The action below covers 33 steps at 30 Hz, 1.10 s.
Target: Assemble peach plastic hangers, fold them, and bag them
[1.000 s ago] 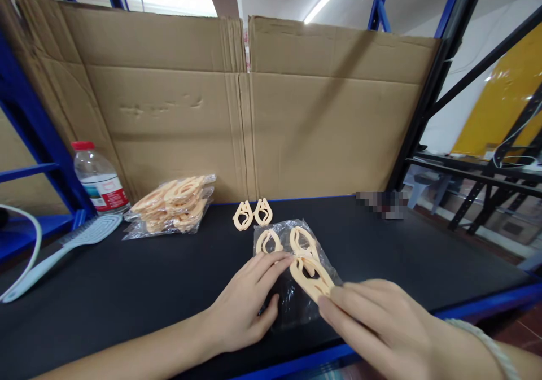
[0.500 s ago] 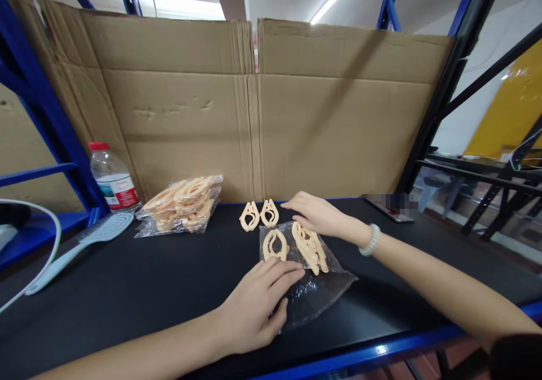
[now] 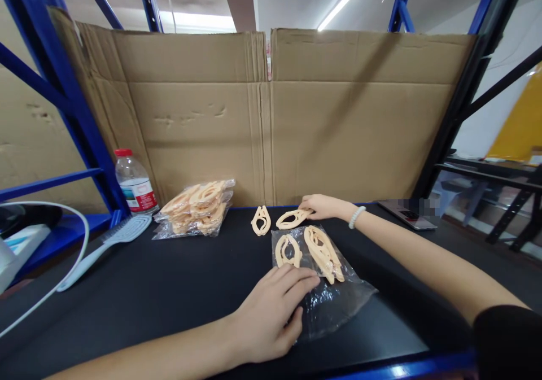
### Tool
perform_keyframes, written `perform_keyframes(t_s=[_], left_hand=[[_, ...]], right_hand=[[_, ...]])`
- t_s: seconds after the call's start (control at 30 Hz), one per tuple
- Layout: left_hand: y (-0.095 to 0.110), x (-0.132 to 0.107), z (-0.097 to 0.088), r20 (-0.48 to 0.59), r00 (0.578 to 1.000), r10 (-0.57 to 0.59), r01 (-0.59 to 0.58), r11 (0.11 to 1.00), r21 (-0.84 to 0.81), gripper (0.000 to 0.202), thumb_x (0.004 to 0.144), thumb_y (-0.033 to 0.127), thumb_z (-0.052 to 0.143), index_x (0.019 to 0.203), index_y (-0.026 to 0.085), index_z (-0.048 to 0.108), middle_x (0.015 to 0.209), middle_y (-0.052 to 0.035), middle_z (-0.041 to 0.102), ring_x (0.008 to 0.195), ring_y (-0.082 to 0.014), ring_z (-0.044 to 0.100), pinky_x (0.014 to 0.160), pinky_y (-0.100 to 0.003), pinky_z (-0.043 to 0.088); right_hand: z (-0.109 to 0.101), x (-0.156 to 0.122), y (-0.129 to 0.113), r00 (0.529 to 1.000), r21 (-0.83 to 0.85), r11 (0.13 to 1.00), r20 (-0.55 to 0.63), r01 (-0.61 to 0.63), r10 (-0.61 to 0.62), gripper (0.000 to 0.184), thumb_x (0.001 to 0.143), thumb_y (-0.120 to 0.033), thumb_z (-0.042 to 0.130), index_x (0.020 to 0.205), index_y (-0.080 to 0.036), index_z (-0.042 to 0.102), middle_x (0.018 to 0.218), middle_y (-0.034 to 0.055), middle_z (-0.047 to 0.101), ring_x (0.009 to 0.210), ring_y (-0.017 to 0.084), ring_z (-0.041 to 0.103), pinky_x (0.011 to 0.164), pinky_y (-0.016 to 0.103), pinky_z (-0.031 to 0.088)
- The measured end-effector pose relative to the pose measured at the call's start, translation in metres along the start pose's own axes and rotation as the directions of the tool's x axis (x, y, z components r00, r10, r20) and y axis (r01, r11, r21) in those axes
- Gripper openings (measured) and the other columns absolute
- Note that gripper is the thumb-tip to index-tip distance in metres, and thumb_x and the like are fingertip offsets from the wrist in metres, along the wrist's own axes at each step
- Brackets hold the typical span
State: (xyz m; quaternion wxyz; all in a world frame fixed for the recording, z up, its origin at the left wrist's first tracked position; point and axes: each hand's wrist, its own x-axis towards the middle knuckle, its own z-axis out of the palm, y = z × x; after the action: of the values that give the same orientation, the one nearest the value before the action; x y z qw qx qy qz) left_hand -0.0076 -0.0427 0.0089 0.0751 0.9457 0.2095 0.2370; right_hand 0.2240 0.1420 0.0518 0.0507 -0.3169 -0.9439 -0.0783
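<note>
On the black tabletop lies a clear plastic bag (image 3: 339, 318) with beige folding hangers in or on it. One folded hanger (image 3: 288, 250) sits at its left, partly under my left hand (image 3: 275, 306). That hand rests across the bag, fingers stretched out and thumb apart. More hangers (image 3: 322, 253) lie together on the bag's right side. Behind the bag, my right hand (image 3: 324, 206) is closed on the end of another folding hanger (image 3: 292, 218), which lies sideways; its fingertips are partly hidden. A single hanger (image 3: 261, 221) stands apart to the left.
Bagged beige hangers (image 3: 197, 208) are stacked at the back left. Near them are a red-capped bottle (image 3: 135, 185), a pale blue hairbrush (image 3: 105, 247) and a white cable (image 3: 87, 236). A laptop (image 3: 409, 215) lies at the back right. Cardboard (image 3: 203, 114) walls off the back.
My right hand has taken hold of the right one of the two loose hangers and turned it sideways. My left hand stays on the bag. The view has shifted slightly left.
</note>
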Motion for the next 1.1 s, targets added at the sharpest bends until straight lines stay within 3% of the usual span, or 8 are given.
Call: perform_keyframes(t_s=[0.13, 0.23, 0.37, 0.5, 0.67, 0.83, 0.93, 1.1], left_hand=[[0.001, 0.001, 0.001, -0.014, 1.000, 0.001, -0.001, 1.000, 0.008, 0.059, 0.076, 0.005, 0.046, 0.133, 0.019, 0.041, 0.128, -0.0091, 0.055, 0.110, -0.0237, 0.052, 0.098, -0.043, 0.044], [0.002, 0.002, 0.002, -0.026, 1.000, 0.016, -0.015, 1.000, 0.016, 0.058, 0.077, 0.005, 0.045, 0.133, 0.019, 0.042, 0.128, -0.0095, 0.055, 0.111, -0.0238, 0.052, 0.097, -0.044, 0.045], [0.001, 0.002, 0.003, -0.052, 0.999, 0.014, -0.013, 0.999, 0.034, 0.059, 0.077, 0.004, 0.045, 0.135, 0.019, 0.039, 0.130, -0.0100, 0.053, 0.116, -0.0231, 0.051, 0.101, -0.043, 0.044], [-0.001, 0.001, 0.005, -0.058, 0.998, 0.002, 0.000, 1.000, 0.030, 0.063, 0.077, 0.003, 0.045, 0.137, 0.019, 0.035, 0.136, -0.0116, 0.048, 0.122, -0.0244, 0.046, 0.104, -0.045, 0.041], [-0.003, 0.000, 0.008, -0.063, 0.998, -0.011, 0.013, 1.000, 0.027, 0.067, 0.078, 0.003, 0.045, 0.141, 0.019, 0.029, 0.140, -0.0127, 0.042, 0.126, -0.0248, 0.041, 0.105, -0.047, 0.039], [-0.004, 0.002, 0.007, -0.120, 0.990, -0.068, 0.070, 0.997, 0.013, 0.069, 0.076, 0.002, 0.046, 0.141, 0.020, 0.031, 0.138, -0.0116, 0.044, 0.126, -0.0260, 0.040, 0.104, -0.049, 0.040], [-0.006, 0.003, 0.007, -0.196, 0.972, -0.129, 0.135, 0.991, 0.019, 0.069, 0.074, 0.000, 0.047, 0.139, 0.021, 0.034, 0.138, -0.0110, 0.046, 0.127, -0.0277, 0.039, 0.105, -0.053, 0.038], [-0.007, 0.001, 0.007, -0.211, 0.974, -0.087, 0.092, 0.996, 0.015, 0.071, 0.072, -0.001, 0.046, 0.139, 0.022, 0.034, 0.136, -0.0119, 0.048, 0.125, -0.0284, 0.041, 0.102, -0.053, 0.042]], right_hand=[[-0.022, -0.064, -0.009, 0.983, 0.061, 0.993, -0.150, -0.100, 0.108, 0.026, 0.095, -0.023, 0.045, 0.102, -0.011, 0.066, 0.093, 0.0099, 0.062, 0.082, 0.016, 0.060, 0.076, 0.028, 0.047], [-0.044, -0.112, -0.039, 0.895, 0.139, 0.982, -0.413, -0.124, 0.171, 0.026, 0.095, -0.029, 0.047, 0.092, -0.015, 0.068, 0.083, 0.0066, 0.065, 0.074, 0.015, 0.061, 0.068, 0.027, 0.048], [-0.070, -0.167, -0.102, 0.792, 0.080, 0.990, -0.594, -0.118, 0.142, 0.016, 0.092, -0.026, 0.054, 0.098, -0.019, 0.067, 0.089, 0.0059, 0.067, 0.078, 0.015, 0.064, 0.067, 0.025, 0.050], [-0.080, -0.197, -0.162, 0.838, -0.015, 0.994, -0.538, -0.110, 0.085, 0.022, 0.095, -0.024, 0.048, 0.109, -0.022, 0.065, 0.091, 0.0044, 0.066, 0.073, 0.013, 0.064, 0.061, 0.022, 0.051], [-0.071, -0.180, -0.200, 0.895, -0.103, 0.995, -0.444, 0.000, -0.046, 0.029, 0.096, -0.017, 0.037, 0.102, -0.021, 0.065, 0.077, 0.0043, 0.064, 0.060, 0.013, 0.058, 0.053, 0.024, 0.048], [-0.049, -0.134, -0.204, 0.886, -0.258, 0.964, -0.431, 0.062, -0.172, 0.033, 0.087, -0.004, 0.035, 0.070, -0.016, 0.060, 0.065, 0.0048, 0.057, 0.048, 0.014, 0.047, 0.039, 0.028, 0.034], [-0.037, -0.118, -0.205, 0.873, -0.315, 0.948, -0.446, 0.055, -0.198, 0.028, 0.085, -0.004, 0.037, 0.069, -0.016, 0.057, 0.065, 0.0041, 0.056, 0.047, 0.013, 0.044, 0.039, 0.027, 0.031], [-0.023, -0.107, -0.207, 0.864, -0.397, 0.918, -0.459, 0.008, -0.206, 0.022, 0.084, -0.007, 0.041, 0.071, -0.017, 0.056, 0.063, 0.0037, 0.055, 0.047, 0.015, 0.047, 0.040, 0.028, 0.034]])
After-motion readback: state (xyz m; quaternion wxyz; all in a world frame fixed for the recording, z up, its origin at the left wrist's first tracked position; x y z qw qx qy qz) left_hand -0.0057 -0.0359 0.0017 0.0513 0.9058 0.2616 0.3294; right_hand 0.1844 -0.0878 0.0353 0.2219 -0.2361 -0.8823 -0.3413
